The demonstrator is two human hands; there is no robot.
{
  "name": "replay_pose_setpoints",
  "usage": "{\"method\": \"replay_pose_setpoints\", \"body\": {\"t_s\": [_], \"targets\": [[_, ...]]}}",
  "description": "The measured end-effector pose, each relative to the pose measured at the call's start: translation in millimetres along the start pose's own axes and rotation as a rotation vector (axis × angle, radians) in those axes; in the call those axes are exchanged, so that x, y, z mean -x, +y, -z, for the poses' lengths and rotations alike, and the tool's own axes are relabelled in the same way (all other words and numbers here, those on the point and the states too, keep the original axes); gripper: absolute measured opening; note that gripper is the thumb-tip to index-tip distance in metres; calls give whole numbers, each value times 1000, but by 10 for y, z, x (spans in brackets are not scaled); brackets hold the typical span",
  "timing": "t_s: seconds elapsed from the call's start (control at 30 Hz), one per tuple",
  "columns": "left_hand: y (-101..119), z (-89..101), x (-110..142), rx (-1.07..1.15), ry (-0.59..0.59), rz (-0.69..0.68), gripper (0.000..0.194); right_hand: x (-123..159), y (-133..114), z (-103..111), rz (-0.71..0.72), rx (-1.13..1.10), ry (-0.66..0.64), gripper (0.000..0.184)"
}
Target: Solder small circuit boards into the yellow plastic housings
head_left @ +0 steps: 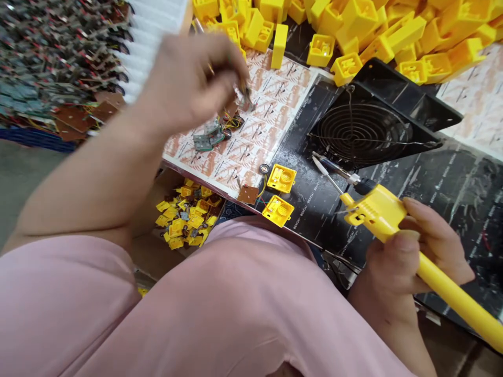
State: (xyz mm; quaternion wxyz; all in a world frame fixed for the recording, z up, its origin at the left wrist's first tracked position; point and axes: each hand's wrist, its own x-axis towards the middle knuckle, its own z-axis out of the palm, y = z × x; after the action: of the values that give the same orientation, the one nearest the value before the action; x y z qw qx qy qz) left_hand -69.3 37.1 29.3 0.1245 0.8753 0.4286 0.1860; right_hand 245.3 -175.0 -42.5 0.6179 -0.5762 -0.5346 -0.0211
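I hold the yellow soldering gun [383,205] above the black part of the tabletop [304,212], its tip angled toward the near corner of the black fan [359,131]. My right hand [397,264] is closed around the handle, thumb on the near side, fingers curled on the far side. My left hand [190,78] is raised over the patterned sheet [271,112], fingers bent; it is blurred, and I cannot tell whether it grips anything. A green circuit board [208,138] lies below it. Two yellow housings [282,179] sit open near the tabletop edge, beside a brown board [248,195]. Yellow casings [363,26] are heaped along the far side.
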Motion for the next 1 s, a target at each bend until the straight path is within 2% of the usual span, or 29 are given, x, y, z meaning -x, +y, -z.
{"method": "replay_pose_setpoints", "body": {"t_s": [0.07,0.13,0.2,0.23,0.3,0.37,0.43,0.53,0.6,0.73,0.8,0.93,1.0], "targets": [[204,-338,158,-124,-93,-73,34,-23,117,-53,0,-74,125,34],[345,-604,317,-116,-167,-177,37,-55,225,-81,-64,-121,221,50],[404,-753,439,-27,-191,-226,38,-79,289,-88,-151,-135,229,61],[411,-790,482,20,-193,-227,37,-84,296,-88,-185,-134,224,58],[406,-818,534,83,-204,-206,34,-76,261,-88,-172,-130,202,38],[405,-824,555,103,-210,-182,31,-52,180,-79,-133,-125,120,18],[421,-831,559,101,-200,-163,28,-22,98,-48,-105,-127,-14,20],[471,-838,550,57,-211,-122,28,9,44,36,-68,-143,-190,42],[509,-827,538,18,-227,-91,28,8,55,94,-28,-143,-252,54],[569,-763,503,-9,-246,-74,26,-68,60,136,163,-169,-428,63],[596,-727,479,-9,-274,-74,26,-132,15,121,238,-169,-531,62],[649,-699,432,-71,-360,-67,26,-226,-106,87,307,-136,-643,38],[666,-708,414,-111,-378,-69,26,-238,-145,89,311,-114,-693,35]]}}
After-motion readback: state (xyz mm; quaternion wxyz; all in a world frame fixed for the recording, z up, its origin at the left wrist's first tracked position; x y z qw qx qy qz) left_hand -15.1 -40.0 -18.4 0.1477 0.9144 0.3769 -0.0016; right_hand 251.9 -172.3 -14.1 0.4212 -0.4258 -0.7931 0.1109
